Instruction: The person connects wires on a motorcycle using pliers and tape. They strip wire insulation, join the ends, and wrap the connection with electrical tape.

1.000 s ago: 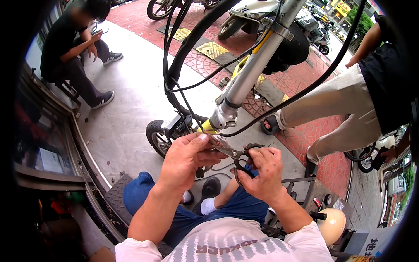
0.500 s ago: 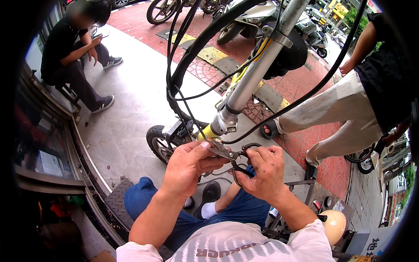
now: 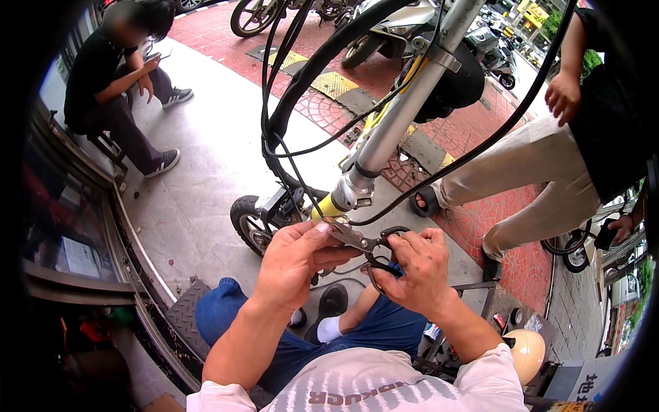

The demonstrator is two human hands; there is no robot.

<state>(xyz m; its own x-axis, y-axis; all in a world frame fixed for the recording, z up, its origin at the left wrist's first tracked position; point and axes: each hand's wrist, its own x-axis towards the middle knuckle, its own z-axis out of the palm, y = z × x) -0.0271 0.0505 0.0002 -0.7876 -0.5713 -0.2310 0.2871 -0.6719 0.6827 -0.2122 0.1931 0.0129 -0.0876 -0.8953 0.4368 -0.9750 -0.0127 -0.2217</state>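
My right hand (image 3: pixel 417 269) is closed around the looped handles of a pair of dark scissors (image 3: pixel 365 243), whose blades point left toward my other hand. With thumb and fingers pinched together, my left hand (image 3: pixel 290 264) is at the blade tips. A thin black cable (image 3: pixel 297 173) runs down to those fingertips, and its end there is mostly hidden. Just beyond both hands stands a silver steering column (image 3: pixel 392 130) with a yellow section (image 3: pixel 328 207) at its foot. Black cables loop around it, and a small front wheel (image 3: pixel 248 223) sits to its left.
A seated person (image 3: pixel 117 89) is at the far left with a phone. At the right stands a person in light trousers (image 3: pixel 511 168). Parked motorbikes (image 3: pixel 381 38) line the red paving behind. A cream helmet (image 3: pixel 527 357) lies near my right elbow, and a glass door frame (image 3: pixel 82 281) runs along the left.
The standing person's arm at the right has swung, and the hand now hangs before the trousers. My right hand and the scissors have shifted very slightly; my left hand stays in place.
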